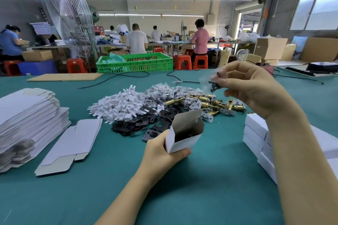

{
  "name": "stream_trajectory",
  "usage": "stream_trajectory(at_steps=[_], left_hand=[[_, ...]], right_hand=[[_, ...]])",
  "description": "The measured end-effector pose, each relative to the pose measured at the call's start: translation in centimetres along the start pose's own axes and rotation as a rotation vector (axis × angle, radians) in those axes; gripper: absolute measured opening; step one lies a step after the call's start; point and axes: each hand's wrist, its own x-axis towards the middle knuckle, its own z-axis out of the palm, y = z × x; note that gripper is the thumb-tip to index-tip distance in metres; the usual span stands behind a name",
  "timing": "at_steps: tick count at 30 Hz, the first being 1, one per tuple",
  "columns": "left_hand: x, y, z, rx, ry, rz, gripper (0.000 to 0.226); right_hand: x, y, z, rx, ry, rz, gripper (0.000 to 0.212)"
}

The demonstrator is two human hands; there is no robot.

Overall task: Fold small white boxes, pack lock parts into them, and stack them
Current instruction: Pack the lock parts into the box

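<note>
Gripping the small white box (184, 133) low on its body, the left hand (162, 153) is tilting its open mouth up toward the right hand (250, 87), probably for loading. That hand is pinching a bagged screw packet (213, 82) above the parts pile (164, 107). Finished boxes (256, 133) are crowding the right; bare table (210, 179) is lying near.

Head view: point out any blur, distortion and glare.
Head view: the right hand and its clear bag are motion-blurred; the left hand and open box are sharp; wide-angle bending curves the fan and edges; the window is overexposed.
</note>
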Motion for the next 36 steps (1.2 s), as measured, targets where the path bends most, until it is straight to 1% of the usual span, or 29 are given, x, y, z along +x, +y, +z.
stream_trajectory(at_steps=[2,3,5,7,9,13,15,18,24,27,29,31,33,35,36], left_hand=[[-0.1,-0.1,0.0,-0.009,0.000,0.000,0.040],[-0.1,0.0,0.0,-0.023,-0.002,-0.004,0.039],[-0.1,0.1,0.0,-0.063,-0.001,-0.019,0.040],[0.0,0.3,0.0,-0.089,0.013,-0.042,0.039],[0.1,0.4,-0.1,-0.104,0.028,-0.060,0.037],[0.3,0.4,-0.1,-0.123,0.031,-0.087,0.039],[0.4,0.2,-0.2,-0.141,0.031,-0.096,0.036],[0.5,-0.1,-0.3,-0.155,0.025,-0.104,0.035],[0.7,-0.3,-0.3,-0.173,0.016,-0.127,0.037],[0.7,-0.3,-0.4,-0.188,0.000,-0.124,0.037],[0.8,-0.2,-0.4,-0.200,-0.003,-0.119,0.038],[0.8,-0.1,-0.5,-0.211,0.009,-0.113,0.041],[0.9,-0.1,-0.7,-0.256,0.027,-0.098,0.041],[0.9,0.0,-0.8,-0.305,0.057,-0.107,0.038],[0.9,0.1,-0.8,-0.318,0.070,-0.117,0.038]], right_hand=[[-0.8,-1.8,0.4,-0.151,-0.207,-0.006,0.020],[-1.0,-2.5,0.8,-0.249,-0.279,0.003,0.021],[-1.0,-3.2,1.8,-0.450,-0.342,0.011,0.017],[-0.7,-3.0,2.9,-0.673,-0.335,-0.012,0.011],[-0.3,-2.7,4.3,-0.846,-0.290,-0.072,0.012],[-0.2,-2.3,6.1,-0.902,-0.256,-0.154,0.010],[-0.1,-2.0,6.5,-0.936,-0.245,-0.187,0.009],[0.2,-1.4,7.0,-0.980,-0.256,-0.187,0.011],[0.7,0.1,7.4,-0.963,-0.299,-0.130,0.014],[0.9,0.3,6.3,-0.881,-0.262,-0.100,0.013],[1.1,0.6,5.5,-0.815,-0.203,-0.085,0.009],[1.3,1.6,4.9,-0.764,-0.098,-0.063,0.005],[1.4,3.0,4.8,-0.639,0.045,0.018,0.012],[1.1,4.9,5.2,-0.382,0.162,0.166,0.025],[0.8,6.0,5.7,-0.264,0.189,0.260,0.032]])
